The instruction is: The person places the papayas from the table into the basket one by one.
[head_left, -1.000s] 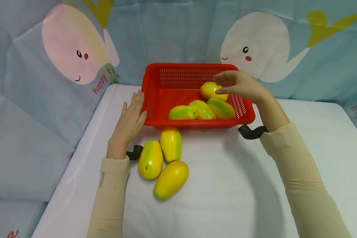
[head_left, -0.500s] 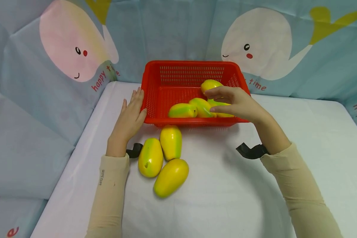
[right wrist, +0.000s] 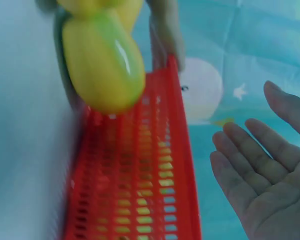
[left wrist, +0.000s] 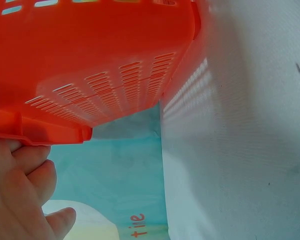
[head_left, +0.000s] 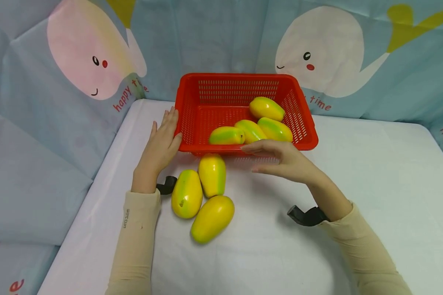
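Observation:
My left hand (head_left: 159, 143) rests flat against the left rim of a red plastic basket (head_left: 240, 76), its fingers straight. In the left wrist view its fingers (left wrist: 42, 180) lie along the rim from outside. Several yellow-green mangoes sit in the basket's right half, among them a mango (head_left: 267, 109) at the back and a mango (head_left: 227, 135) at the front. My right hand (head_left: 286, 162) hangs over the basket's front edge, thumb and fingers apart, with nothing in it. On the cloth before the basket lie three more: an upright mango (head_left: 212, 175), a left mango (head_left: 187, 194) and a slanting mango (head_left: 213, 219).
A white cloth (head_left: 273, 254) covers the table. Behind and to the left hangs a pale blue curtain (head_left: 221, 37) printed with whales, close behind the basket. Black wrist mounts (head_left: 308, 216) stick out beside both sleeves.
My right hand has moved from above the mangoes at the basket's right back, toward me, to over the front rim. The left hand stays on the left rim.

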The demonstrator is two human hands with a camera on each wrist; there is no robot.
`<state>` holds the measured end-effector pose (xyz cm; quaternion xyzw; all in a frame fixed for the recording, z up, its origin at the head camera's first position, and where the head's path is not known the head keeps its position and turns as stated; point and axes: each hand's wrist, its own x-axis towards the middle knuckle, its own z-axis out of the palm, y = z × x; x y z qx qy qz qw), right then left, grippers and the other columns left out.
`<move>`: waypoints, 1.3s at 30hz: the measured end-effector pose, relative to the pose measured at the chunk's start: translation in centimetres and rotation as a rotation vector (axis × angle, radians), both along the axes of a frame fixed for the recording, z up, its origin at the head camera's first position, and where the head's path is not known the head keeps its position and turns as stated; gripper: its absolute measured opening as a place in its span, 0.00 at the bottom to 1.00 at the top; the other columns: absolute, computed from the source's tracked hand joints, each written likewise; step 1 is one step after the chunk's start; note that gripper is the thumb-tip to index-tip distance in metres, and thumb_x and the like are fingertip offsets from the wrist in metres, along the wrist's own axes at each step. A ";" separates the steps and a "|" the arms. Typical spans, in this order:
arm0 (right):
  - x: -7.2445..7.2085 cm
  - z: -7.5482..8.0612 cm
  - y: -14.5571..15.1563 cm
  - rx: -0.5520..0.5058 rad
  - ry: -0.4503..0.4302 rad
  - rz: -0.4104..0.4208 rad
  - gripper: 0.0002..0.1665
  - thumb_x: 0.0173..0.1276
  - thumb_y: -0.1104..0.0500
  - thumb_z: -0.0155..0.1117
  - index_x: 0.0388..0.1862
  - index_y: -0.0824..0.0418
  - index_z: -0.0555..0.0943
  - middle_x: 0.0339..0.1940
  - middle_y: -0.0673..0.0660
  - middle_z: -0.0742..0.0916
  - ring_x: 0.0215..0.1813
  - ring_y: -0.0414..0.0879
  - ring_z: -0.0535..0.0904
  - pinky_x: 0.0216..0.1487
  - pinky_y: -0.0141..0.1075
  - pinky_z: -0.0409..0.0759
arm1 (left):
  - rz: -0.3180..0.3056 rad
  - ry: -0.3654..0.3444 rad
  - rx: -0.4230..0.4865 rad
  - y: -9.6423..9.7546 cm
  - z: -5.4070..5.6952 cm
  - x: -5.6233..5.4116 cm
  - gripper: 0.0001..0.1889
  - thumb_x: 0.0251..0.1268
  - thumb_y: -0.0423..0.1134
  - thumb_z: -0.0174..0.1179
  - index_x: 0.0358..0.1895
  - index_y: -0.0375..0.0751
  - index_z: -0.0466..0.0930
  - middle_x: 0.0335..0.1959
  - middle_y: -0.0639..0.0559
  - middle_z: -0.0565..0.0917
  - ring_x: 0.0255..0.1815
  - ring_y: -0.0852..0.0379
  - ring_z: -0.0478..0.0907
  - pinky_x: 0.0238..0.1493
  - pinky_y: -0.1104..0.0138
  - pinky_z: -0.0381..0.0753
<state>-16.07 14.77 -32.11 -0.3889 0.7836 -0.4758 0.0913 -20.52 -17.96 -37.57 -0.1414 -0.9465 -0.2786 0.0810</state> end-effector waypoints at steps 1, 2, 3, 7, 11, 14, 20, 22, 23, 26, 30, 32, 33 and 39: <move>0.2 -0.2 -0.1 0.008 0.012 0.008 0.26 0.58 0.66 0.68 0.57 0.65 0.77 0.55 0.53 0.82 0.58 0.48 0.75 0.58 0.39 0.73 | 0.001 -0.001 0.000 0.0 0.0 0.0 0.33 0.71 0.45 0.39 0.76 0.42 0.42 0.76 0.53 0.43 0.76 0.57 0.36 0.71 0.49 0.31; 0.4 -0.5 -0.3 0.015 0.020 0.014 0.26 0.58 0.65 0.69 0.57 0.64 0.77 0.55 0.52 0.82 0.57 0.46 0.75 0.58 0.39 0.73 | 0.002 -0.002 0.000 0.0 0.0 0.0 0.33 0.71 0.45 0.39 0.76 0.42 0.42 0.76 0.53 0.43 0.76 0.56 0.36 0.71 0.49 0.31; 0.7 -0.7 -0.5 0.024 0.028 0.020 0.26 0.58 0.65 0.69 0.57 0.63 0.77 0.55 0.51 0.82 0.57 0.45 0.75 0.58 0.39 0.73 | 0.002 -0.003 0.001 0.0 0.0 0.0 0.33 0.71 0.45 0.39 0.76 0.42 0.42 0.76 0.53 0.43 0.76 0.56 0.36 0.71 0.50 0.31; 1.6 -1.6 -1.1 0.049 0.019 0.056 0.28 0.57 0.63 0.71 0.58 0.62 0.77 0.55 0.50 0.82 0.56 0.42 0.76 0.57 0.40 0.74 | 0.001 -0.002 -0.003 0.0 -0.1 0.0 0.32 0.71 0.45 0.37 0.76 0.42 0.42 0.76 0.53 0.43 0.76 0.56 0.36 0.71 0.49 0.31; 2.3 -2.4 -1.8 0.078 0.007 0.076 0.28 0.58 0.60 0.71 0.58 0.61 0.77 0.55 0.50 0.82 0.56 0.41 0.77 0.56 0.39 0.75 | -0.008 0.002 -0.002 0.1 -0.1 -0.1 0.32 0.72 0.45 0.37 0.76 0.42 0.42 0.76 0.52 0.43 0.76 0.56 0.36 0.71 0.48 0.32; 2.5 -2.9 -2.3 0.089 0.006 0.104 0.28 0.58 0.59 0.71 0.58 0.62 0.78 0.55 0.51 0.82 0.55 0.41 0.77 0.56 0.39 0.75 | -0.009 0.004 -0.003 0.0 0.0 0.0 0.32 0.72 0.45 0.37 0.76 0.41 0.42 0.76 0.52 0.43 0.76 0.55 0.37 0.71 0.47 0.33; 2.6 -3.8 -3.2 0.104 -0.022 0.176 0.28 0.59 0.59 0.70 0.58 0.64 0.77 0.54 0.55 0.83 0.56 0.48 0.77 0.59 0.38 0.73 | -0.018 0.015 -0.006 -0.1 0.2 -0.1 0.32 0.72 0.45 0.36 0.75 0.41 0.41 0.76 0.51 0.43 0.76 0.54 0.37 0.71 0.48 0.32; 2.6 -4.1 -3.4 0.106 -0.029 0.191 0.28 0.59 0.60 0.70 0.58 0.64 0.77 0.54 0.55 0.83 0.56 0.49 0.77 0.59 0.38 0.72 | -0.020 0.017 -0.007 -0.1 0.2 -0.2 0.32 0.72 0.45 0.36 0.75 0.41 0.41 0.76 0.51 0.43 0.76 0.55 0.36 0.71 0.48 0.32; 2.6 -4.2 -3.5 0.108 -0.030 0.197 0.28 0.58 0.60 0.70 0.58 0.65 0.77 0.54 0.55 0.83 0.55 0.49 0.78 0.59 0.37 0.72 | -0.018 0.018 -0.007 0.0 0.2 -0.2 0.32 0.72 0.45 0.36 0.75 0.41 0.41 0.76 0.51 0.43 0.76 0.55 0.37 0.71 0.48 0.32; 2.7 -4.6 -3.8 0.115 -0.040 0.214 0.28 0.58 0.61 0.71 0.58 0.64 0.77 0.54 0.55 0.83 0.56 0.49 0.77 0.60 0.37 0.72 | -0.016 0.017 -0.005 0.0 0.1 -0.3 0.32 0.72 0.45 0.36 0.75 0.41 0.42 0.76 0.52 0.43 0.76 0.55 0.37 0.71 0.48 0.33; 2.8 -5.0 -4.3 0.147 -0.046 0.229 0.28 0.57 0.60 0.71 0.58 0.60 0.77 0.55 0.51 0.82 0.58 0.43 0.76 0.61 0.35 0.70 | -0.011 0.011 -0.003 0.0 0.0 -0.3 0.32 0.72 0.45 0.36 0.75 0.41 0.42 0.76 0.52 0.43 0.76 0.56 0.36 0.71 0.48 0.33; 2.9 -5.3 -4.4 0.167 -0.036 0.233 0.29 0.57 0.59 0.72 0.59 0.60 0.78 0.56 0.49 0.82 0.58 0.40 0.75 0.62 0.34 0.69 | -0.009 0.008 -0.002 -0.1 -0.1 -0.3 0.32 0.72 0.45 0.36 0.76 0.41 0.42 0.76 0.52 0.43 0.76 0.55 0.36 0.71 0.48 0.33; 2.9 -5.5 -4.5 0.174 -0.030 0.235 0.29 0.57 0.58 0.72 0.59 0.59 0.78 0.56 0.48 0.81 0.58 0.39 0.74 0.62 0.34 0.69 | -0.008 0.007 -0.004 -0.1 -0.1 -0.3 0.32 0.72 0.45 0.36 0.76 0.41 0.42 0.76 0.52 0.43 0.76 0.55 0.36 0.71 0.48 0.33; 2.9 -5.8 -4.7 0.197 0.003 0.239 0.30 0.55 0.57 0.73 0.58 0.58 0.78 0.55 0.47 0.81 0.58 0.37 0.73 0.62 0.34 0.68 | -0.010 0.002 -0.004 -0.1 -0.1 -0.2 0.32 0.72 0.45 0.36 0.76 0.41 0.41 0.76 0.52 0.43 0.76 0.56 0.36 0.71 0.48 0.33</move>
